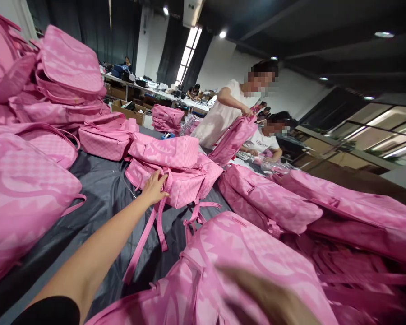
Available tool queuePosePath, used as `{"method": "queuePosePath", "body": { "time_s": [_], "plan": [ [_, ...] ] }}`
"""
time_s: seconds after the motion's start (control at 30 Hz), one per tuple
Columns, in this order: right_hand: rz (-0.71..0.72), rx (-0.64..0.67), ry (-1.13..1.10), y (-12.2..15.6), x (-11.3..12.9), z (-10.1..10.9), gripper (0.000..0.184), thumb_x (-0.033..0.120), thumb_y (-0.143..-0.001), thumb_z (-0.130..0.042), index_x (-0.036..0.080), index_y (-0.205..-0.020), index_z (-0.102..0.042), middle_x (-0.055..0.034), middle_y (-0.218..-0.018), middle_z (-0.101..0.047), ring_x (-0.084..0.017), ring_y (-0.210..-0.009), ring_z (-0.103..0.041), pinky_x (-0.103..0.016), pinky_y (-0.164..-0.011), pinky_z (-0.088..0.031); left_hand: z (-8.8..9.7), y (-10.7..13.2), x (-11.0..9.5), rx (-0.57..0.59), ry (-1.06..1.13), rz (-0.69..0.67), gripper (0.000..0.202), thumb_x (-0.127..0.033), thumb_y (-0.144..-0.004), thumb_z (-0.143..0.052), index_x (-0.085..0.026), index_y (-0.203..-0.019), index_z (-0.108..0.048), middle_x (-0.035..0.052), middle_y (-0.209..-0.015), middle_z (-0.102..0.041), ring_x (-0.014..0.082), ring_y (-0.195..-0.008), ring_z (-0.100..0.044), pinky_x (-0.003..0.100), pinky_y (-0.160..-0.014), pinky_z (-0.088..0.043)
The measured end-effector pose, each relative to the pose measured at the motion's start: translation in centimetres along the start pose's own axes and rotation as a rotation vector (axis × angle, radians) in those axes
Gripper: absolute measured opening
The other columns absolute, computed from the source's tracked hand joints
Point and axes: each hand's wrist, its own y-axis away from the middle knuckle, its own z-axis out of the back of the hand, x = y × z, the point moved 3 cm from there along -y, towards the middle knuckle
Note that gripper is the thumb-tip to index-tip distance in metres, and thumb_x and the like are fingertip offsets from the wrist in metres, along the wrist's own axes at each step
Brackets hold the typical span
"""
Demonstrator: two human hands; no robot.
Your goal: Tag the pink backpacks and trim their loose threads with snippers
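Blurred right hand lay on the nearest backpack, grip unclear.
Beyond that backpack, the left hand pinched a strap of the middle backpack on the grey sheet; best to pull evenly, keeping loose straps untangled.

i'm seeing this from the one camera on my head, tilted hard and looking forward and down along my outstretched left arm across the dark table. the nearest pink backpack sits close under the lens, while the co-workers are far across the table.
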Motion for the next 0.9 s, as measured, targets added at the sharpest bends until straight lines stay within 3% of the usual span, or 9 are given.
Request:
{"method": "queuePosePath", "body": {
  "time_s": [0.13,0.23,0.33,0.43,0.5,0.57,0.67,0.77,0.9],
  "plan": [
    [0.319,0.114,0.170,-15.1,4.5,-1.9,0.077,0.044,-0.082,-0.064,0.025,-0.152,-0.036,-0.0120,-0.161,-0.025,-0.034,-0.147,-0.026,-0.056,-0.113,-0.030,-4.4,0.5,0.9,-0.037,0.016,-0.050,0.073,-0.020,-0.066,-0.084,-0.016,-0.132,-0.054,0.0203,-0.160,-0.022,0.0398,-0.148,-0.022,0.055,-0.118,-0.026],
    [0.355,0.008,0.304,-26.5,8.3,-4.5,0.100,0.044,-0.082,-0.071,0.011,-0.157,-0.014,-0.0219,-0.164,-0.004,-0.041,-0.150,-0.005,-0.063,-0.115,-0.014,-6.6,2.9,2.1,-0.041,-0.001,-0.069,0.061,-0.016,-0.072,-0.077,-0.020,-0.130,-0.056,0.0188,-0.157,-0.029,0.0374,-0.144,-0.032,0.055,-0.114,-0.034],
    [0.299,0.038,0.425,-32.0,10.0,-8.8,0.112,0.049,-0.076,-0.078,0.006,-0.156,-0.012,-0.0278,-0.160,-0.017,-0.043,-0.148,-0.014,-0.063,-0.115,-0.007,-7.6,5.6,2.9,-0.036,0.004,-0.083,0.058,-0.016,-0.079,-0.071,-0.025,-0.134,-0.054,0.0178,-0.155,-0.031,0.0360,-0.142,-0.035,0.053,-0.110,-0.039],
    [0.142,0.270,0.553,-31.2,9.4,-12.8,0.088,0.053,-0.076,-0.077,0.000,-0.140,-0.047,-0.0273,-0.133,-0.057,-0.040,-0.127,-0.051,-0.054,-0.107,-0.034,-7.4,8.3,3.6,-0.006,0.160,-0.062,0.052,-0.017,-0.081,-0.068,-0.026,-0.131,-0.058,0.0149,-0.158,-0.028,0.0373,-0.143,-0.033,0.056,-0.111,-0.037],
    [0.145,0.356,0.595,-28.9,9.1,-13.7,0.060,0.050,-0.084,-0.069,0.002,-0.121,-0.065,-0.0238,-0.116,-0.067,-0.036,-0.112,-0.061,-0.043,-0.093,-0.046,-7.0,10.1,4.7,0.013,0.450,0.066,0.050,-0.023,-0.078,-0.074,-0.026,-0.126,-0.061,0.0116,-0.159,-0.029,0.0356,-0.144,-0.032,0.055,-0.117,-0.030],
    [0.203,0.343,0.615,-26.4,9.0,-13.3,0.044,0.042,-0.092,-0.059,0.005,-0.112,-0.070,-0.0227,-0.112,-0.068,-0.033,-0.107,-0.063,-0.037,-0.084,-0.048,-6.9,11.7,6.7,-0.074,0.849,0.418,0.051,-0.033,-0.076,-0.077,-0.025,-0.124,-0.060,0.0104,-0.157,-0.033,0.0316,-0.145,-0.032,0.049,-0.121,-0.025],
    [0.236,0.314,0.630,-22.8,9.1,-11.4,0.037,0.035,-0.097,-0.049,0.008,-0.108,-0.071,-0.0204,-0.107,-0.068,-0.030,-0.102,-0.065,-0.033,-0.077,-0.046,-7.8,12.7,8.9,-0.186,1.267,0.917,0.050,-0.051,-0.088,-0.060,-0.019,-0.125,-0.055,0.0183,-0.144,-0.047,0.0304,-0.132,-0.050,0.047,-0.110,-0.041],
    [0.262,0.298,0.632,-18.7,9.7,-9.4,0.033,0.033,-0.098,-0.047,0.011,-0.102,-0.072,-0.0166,-0.100,-0.069,-0.027,-0.095,-0.066,-0.030,-0.070,-0.043,-8.5,10.9,8.4,-0.114,1.457,0.962,0.058,-0.063,-0.092,-0.046,-0.013,-0.118,-0.058,0.0178,-0.116,-0.064,0.0257,-0.104,-0.068,0.039,-0.090,-0.054],
    [0.279,0.316,0.567,-13.2,10.2,-7.7,0.030,0.032,-0.099,-0.047,0.015,-0.095,-0.071,-0.0129,-0.095,-0.067,-0.024,-0.090,-0.065,-0.030,-0.067,-0.041,-9.5,9.0,6.3,-0.172,1.611,1.006,0.047,-0.056,-0.086,-0.062,-0.017,-0.112,-0.060,0.0063,-0.093,-0.069,0.0159,-0.080,-0.069,0.028,-0.076,-0.054]
  ]
}}
